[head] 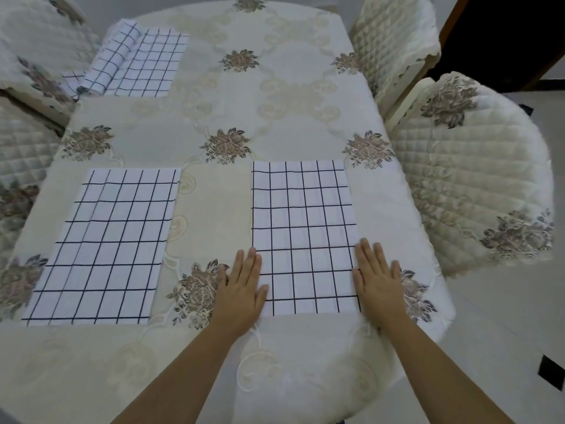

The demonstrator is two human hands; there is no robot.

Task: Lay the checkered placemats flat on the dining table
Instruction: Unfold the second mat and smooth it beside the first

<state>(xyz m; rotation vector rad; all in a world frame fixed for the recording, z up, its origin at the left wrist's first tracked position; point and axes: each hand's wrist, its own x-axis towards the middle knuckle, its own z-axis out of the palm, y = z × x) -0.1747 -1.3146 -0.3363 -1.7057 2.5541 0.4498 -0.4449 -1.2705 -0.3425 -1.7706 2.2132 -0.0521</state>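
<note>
Nearest the lens: two bare forearms reaching in over the near edge, ending in the left hand (241,289) and the right hand (377,280). Both spread flat, fingers straight and together, gripping nothing. Planted palm-down along the two long sides of the near right placemat (302,234), thumbs on the checked fabric and outer fingers on the cloth beside it; probably pinning and smoothing the near end, or squaring it to the edge. Beneath everything, the bench (214,203), draped in a cream cloth with floral motifs. Around it, quilted covers on the near right chair (474,185), the far right chair (394,35) and a left chair (33,41), all tucked close. Next in size, the near left placemat (107,243): fully spread, no visible folds, well apart from either hand, set in front of a seat on that side and seemingly finished. Then the mat under the hands, also flat, lying parallel to its neighbour with bare cloth between. Smaller, at the far left corner, the far placemat (153,65): only partly laid, one end curled into a roll (113,59) resting on top. Judged from this, two mats down and that one left to open out.
</note>
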